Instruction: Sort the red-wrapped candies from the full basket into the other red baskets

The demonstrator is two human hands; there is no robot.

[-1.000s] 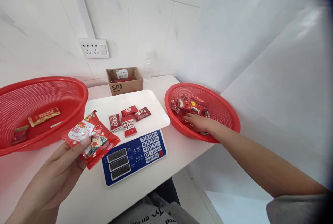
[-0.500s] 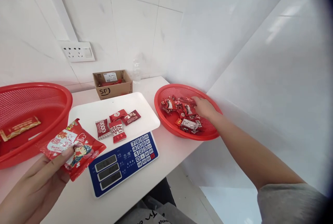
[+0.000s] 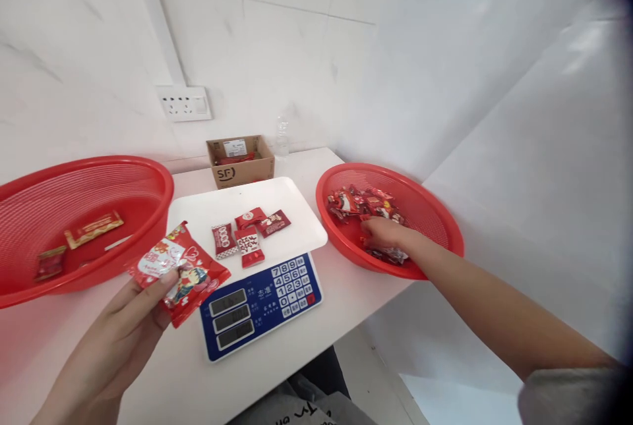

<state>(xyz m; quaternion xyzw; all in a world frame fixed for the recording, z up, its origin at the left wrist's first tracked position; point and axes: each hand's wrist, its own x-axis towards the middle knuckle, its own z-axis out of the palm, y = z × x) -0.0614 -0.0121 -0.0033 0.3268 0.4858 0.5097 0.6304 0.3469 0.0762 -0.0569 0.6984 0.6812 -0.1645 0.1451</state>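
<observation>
My left hand (image 3: 141,319) pinches a red printed snack packet (image 3: 184,273) between thumb and fingers, in front of the scale. Reaching into the right red basket (image 3: 445,227), my right hand (image 3: 383,232) is among small wrapped sweets (image 3: 376,201). Its fingers are curled downward and partly hidden, with bits of red wrapper at the fingertips; what they grip is unclear. Between the hands stands a blue and white weighing scale (image 3: 262,306). Several small red and maroon sweets (image 3: 249,246) lie on its white pan (image 3: 198,211).
Another red basket (image 3: 165,198) at left holds a gold-and-red wrapped bar (image 3: 93,229) and a dark red packet (image 3: 51,263). A cardboard box (image 3: 247,171) and a clear bottle (image 3: 282,135) stand by the wall. The white table (image 3: 346,326) ends at the near right.
My view has turned left, so things sit further right. My right hand has moved from the far side of the sweets toward the basket's nearer part. My left hand still holds the packet.
</observation>
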